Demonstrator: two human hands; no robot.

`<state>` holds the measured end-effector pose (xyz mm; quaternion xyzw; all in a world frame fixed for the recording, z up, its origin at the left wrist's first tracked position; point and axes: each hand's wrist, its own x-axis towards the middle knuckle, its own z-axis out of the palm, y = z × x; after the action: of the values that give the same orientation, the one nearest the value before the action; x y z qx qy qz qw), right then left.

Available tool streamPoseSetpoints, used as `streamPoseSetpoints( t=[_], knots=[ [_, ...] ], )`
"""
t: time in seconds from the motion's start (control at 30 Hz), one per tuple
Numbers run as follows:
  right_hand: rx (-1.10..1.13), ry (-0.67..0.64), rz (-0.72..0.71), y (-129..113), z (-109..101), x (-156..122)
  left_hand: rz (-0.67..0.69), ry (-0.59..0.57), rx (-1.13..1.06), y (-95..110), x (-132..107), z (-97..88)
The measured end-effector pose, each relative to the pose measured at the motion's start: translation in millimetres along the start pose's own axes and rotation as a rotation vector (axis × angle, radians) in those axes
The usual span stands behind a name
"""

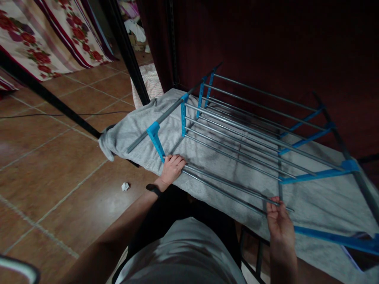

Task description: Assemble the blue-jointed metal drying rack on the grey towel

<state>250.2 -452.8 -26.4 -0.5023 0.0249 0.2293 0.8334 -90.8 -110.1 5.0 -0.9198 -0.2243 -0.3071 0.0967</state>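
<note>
A partly assembled rack with blue plastic brackets [183,116] and thin grey metal rods lies on a grey blanket-covered surface [204,154]. My left hand [173,169] is closed around the left end of a metal rod [225,179], right by the lowest blue bracket on the left [156,138]. Toward the other end of that rod, my right hand [278,221] pinches it with the fingertips, and the rod's tip sticks out past them. A second rod [227,193] runs just below it, its right end hidden behind my right hand. Another blue bracket [334,238] extends to the right of that hand.
Black metal posts [127,51] stand at the left. A dark red curtain-like backdrop [266,47] rises behind the rack. A dark flat object [359,252] lies under the right bracket. Crumpled white paper [125,186] and a black cable [59,114] are on the tiled floor.
</note>
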Motion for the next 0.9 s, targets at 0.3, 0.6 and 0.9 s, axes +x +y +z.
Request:
streamPoseSetpoints(
  t=[0.3, 0.6, 0.9],
  knots=[
    [0.045, 0.039, 0.038, -2.6, 3.4, -2.6, -0.024, -0.01, -0.048, 0.6, 6.5, -6.0],
    [-0.025, 0.031, 0.007, -0.6, -1.4, -1.9, -0.038, -0.006, -0.084, -2.5, 7.9, -6.5],
    [-0.007, 0.043, 0.012, -1.9, 0.0, -14.6, -0.064, -0.057, -0.106, -5.0, 4.7, -5.8]
  ],
)
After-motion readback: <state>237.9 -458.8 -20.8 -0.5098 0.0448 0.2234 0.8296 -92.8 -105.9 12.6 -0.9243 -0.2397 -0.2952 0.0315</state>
